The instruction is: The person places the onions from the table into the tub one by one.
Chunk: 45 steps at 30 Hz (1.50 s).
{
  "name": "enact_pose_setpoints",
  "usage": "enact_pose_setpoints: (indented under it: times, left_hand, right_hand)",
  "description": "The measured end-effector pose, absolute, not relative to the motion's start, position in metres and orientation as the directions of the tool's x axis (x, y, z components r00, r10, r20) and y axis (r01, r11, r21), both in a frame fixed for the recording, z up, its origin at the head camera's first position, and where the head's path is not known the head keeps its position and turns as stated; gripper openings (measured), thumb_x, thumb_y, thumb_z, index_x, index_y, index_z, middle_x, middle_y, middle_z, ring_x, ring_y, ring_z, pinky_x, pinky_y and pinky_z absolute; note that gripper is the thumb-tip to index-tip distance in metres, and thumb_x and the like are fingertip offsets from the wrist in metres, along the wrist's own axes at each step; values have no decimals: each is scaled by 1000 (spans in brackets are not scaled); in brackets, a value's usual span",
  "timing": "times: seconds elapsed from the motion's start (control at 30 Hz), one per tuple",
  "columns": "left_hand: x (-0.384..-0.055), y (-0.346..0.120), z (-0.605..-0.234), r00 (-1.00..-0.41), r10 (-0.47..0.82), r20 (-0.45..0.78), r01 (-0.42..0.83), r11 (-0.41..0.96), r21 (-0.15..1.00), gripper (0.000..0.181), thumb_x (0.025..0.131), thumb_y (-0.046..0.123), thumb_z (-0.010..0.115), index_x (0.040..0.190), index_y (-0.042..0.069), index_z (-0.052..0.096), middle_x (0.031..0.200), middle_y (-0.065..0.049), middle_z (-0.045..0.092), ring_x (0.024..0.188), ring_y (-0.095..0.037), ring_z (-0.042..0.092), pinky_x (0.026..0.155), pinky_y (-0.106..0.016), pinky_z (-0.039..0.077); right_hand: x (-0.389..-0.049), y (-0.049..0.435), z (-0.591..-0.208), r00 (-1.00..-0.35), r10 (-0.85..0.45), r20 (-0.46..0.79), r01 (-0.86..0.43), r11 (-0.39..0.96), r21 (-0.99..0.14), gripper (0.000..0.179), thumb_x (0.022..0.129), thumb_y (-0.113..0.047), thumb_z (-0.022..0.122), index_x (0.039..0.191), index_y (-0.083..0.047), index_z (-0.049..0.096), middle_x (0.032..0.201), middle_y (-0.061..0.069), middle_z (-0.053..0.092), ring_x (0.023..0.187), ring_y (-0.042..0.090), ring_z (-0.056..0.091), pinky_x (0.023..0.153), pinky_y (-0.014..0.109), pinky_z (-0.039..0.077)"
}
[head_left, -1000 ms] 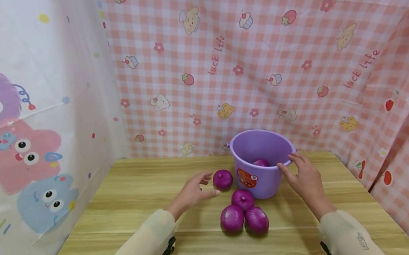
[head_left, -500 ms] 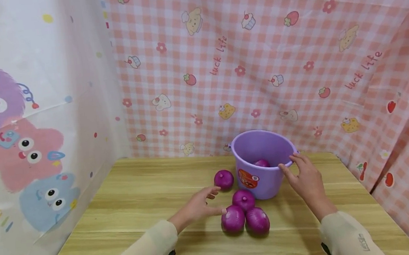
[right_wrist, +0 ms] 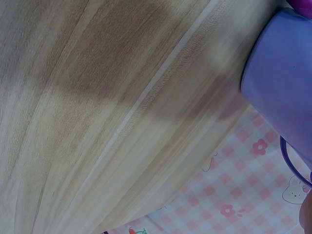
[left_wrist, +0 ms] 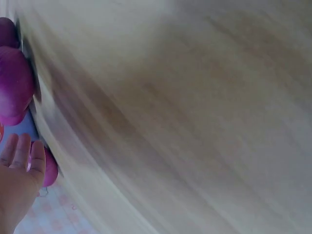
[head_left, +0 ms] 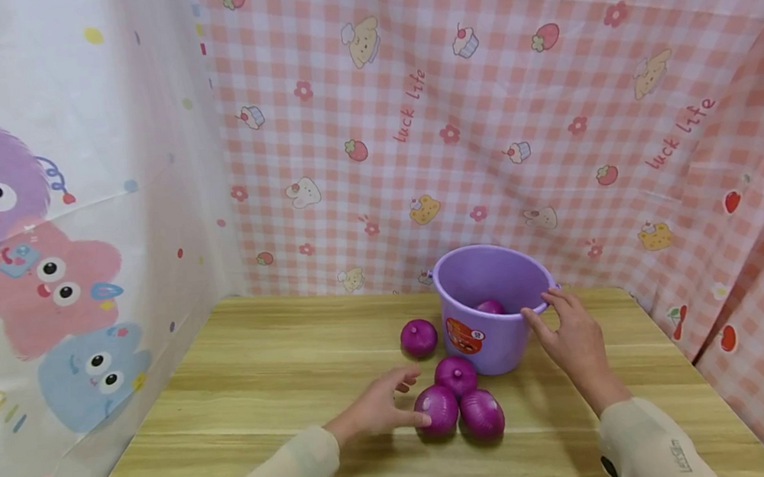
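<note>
pinching purple bucket (head_left: 510,345) by its rim (head_left: 496,319) with right hand (head_left: 574,339), holding left hand (head_left: 379,408), thumb and fingers spread, beside front-left onion (head_left: 443,408)

A: Bucket (head_left: 492,347)?
B: On table (head_left: 283,355), right of middle, toward back. Inside onion (head_left: 490,307) in it.
A: Others?
B: Lone onion (head_left: 418,339) just left of bucket. Three bunched before bucket, slightly left: rear onion (head_left: 456,376), front-left onion (head_left: 438,410), front-right onion (head_left: 483,415).
A: Hands?
B: Left hand (head_left: 383,405) at front-left onion's left side; right hand (head_left: 577,339) on bucket's right rim.
A: Behind?
B: Hanging cloth (head_left: 350,195), behind table.
</note>
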<state>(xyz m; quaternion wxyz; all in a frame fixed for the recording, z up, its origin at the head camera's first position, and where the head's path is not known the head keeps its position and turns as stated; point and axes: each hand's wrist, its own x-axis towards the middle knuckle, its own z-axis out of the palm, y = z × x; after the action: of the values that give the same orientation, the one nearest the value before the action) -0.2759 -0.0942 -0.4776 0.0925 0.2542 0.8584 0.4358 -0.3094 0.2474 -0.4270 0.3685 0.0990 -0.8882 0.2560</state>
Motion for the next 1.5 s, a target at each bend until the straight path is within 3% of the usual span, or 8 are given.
enact_pose_setpoints:
  times: [0.6, 1.1, 1.5]
  left_hand:
    - [-276, -89, -487, -843, 536, 55, 363, 490, 792, 82, 78, 27, 86, 144, -1, 45, 132, -17, 56, 119, -34, 54, 102, -46, 45]
    - [-279, -82, -497, -837, 544, 63, 397, 523, 754, 83, 76, 30, 88, 143, 1, 47, 127, -5, 59, 118, -21, 54, 103, -37, 44]
    - [-278, -77, -496, -834, 546, 76, 399, 502, 767, 78, 75, 27, 88, 138, 0, 51, 121, -4, 60, 111, -18, 56, 97, -30, 47]
  right_hand:
    - [-308, 248, -426, -738, 20, 675, -346, 847, -404, 53, 92, -33, 71, 124, 8, 62, 131, 25, 56, 121, 46, 52, 94, 64, 44]
    - [-309, 248, -428, -731, 23, 682, -351, 844, -405, 51, 90, -31, 73, 123, 8, 63, 131, 25, 57, 120, 46, 53, 93, 64, 44]
    - [-310, 249, -429, -712, 17, 702, -367, 843, -393, 50, 89, -29, 74, 122, 8, 63, 128, 26, 58, 119, 46, 54, 92, 63, 45]
